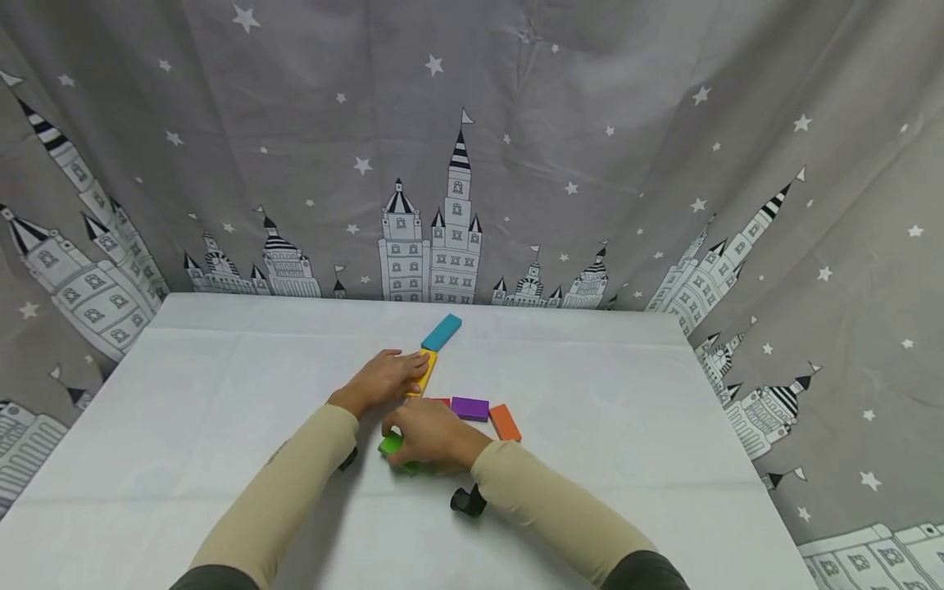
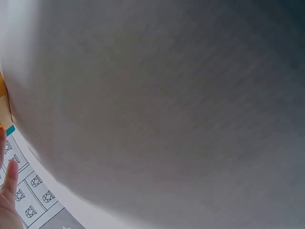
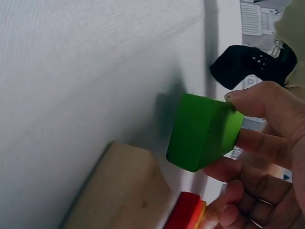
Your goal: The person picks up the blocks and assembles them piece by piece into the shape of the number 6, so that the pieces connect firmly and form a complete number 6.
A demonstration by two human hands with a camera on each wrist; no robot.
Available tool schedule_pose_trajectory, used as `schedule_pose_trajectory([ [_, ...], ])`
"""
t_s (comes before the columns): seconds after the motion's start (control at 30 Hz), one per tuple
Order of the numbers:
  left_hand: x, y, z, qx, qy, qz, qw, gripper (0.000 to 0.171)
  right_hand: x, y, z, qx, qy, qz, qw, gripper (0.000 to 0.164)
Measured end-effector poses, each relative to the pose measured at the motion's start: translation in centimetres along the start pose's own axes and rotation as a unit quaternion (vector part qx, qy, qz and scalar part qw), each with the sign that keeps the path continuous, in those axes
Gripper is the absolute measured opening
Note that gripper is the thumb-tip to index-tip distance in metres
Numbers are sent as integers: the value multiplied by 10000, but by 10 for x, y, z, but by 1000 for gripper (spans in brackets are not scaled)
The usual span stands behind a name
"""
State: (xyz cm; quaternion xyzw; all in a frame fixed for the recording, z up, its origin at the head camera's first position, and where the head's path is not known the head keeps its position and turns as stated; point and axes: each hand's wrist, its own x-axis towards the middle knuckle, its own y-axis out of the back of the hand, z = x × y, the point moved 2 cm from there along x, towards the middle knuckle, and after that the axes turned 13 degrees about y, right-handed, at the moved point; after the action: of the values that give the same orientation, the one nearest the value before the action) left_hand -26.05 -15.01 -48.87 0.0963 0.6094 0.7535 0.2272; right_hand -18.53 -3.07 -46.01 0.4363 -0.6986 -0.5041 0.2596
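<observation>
Lying on the white-covered table, a yellow block (image 1: 424,375) is held by my left hand (image 1: 379,381), fingers at its far end and thumb near its close end. My right hand (image 1: 435,432) pinches a green block (image 3: 202,133) between thumb and fingers, just nearer to me than the left hand. Beneath it, the right wrist view shows a plain wooden block (image 3: 119,188) and a red block (image 3: 183,210). A blue block (image 1: 442,333) lies at the yellow one's far end. Most of the left wrist view is blurred grey; fingers (image 2: 10,179) appear only at its left edge.
To the right of the red block lie a purple block (image 1: 469,409) and a slanted orange block (image 1: 505,422). The white tabletop (image 1: 605,385) spreads around them. A grey curtain (image 1: 516,188) printed with castles and stars hangs behind and along both sides.
</observation>
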Motion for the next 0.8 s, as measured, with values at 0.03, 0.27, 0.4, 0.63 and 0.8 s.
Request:
schedule_pose_trajectory([
  [0.03,0,0,0,14,8,-4,10000,55,1,-2,1,28,-28,0,10000,31],
  [0.27,1,0,0,-18,-44,45,10000,55,3,-8,6,169,-95,18,9998,29],
  [0.4,2,-1,0,-44,-36,36,10000,56,2,-10,6,173,-99,29,9998,30],
  [0.63,1,-1,1,-29,-81,52,9999,54,-1,-11,6,174,-122,-39,9998,29],
  [0.8,0,0,1,-28,-45,27,10000,55,-4,-10,7,176,-49,-10,9998,29],
])
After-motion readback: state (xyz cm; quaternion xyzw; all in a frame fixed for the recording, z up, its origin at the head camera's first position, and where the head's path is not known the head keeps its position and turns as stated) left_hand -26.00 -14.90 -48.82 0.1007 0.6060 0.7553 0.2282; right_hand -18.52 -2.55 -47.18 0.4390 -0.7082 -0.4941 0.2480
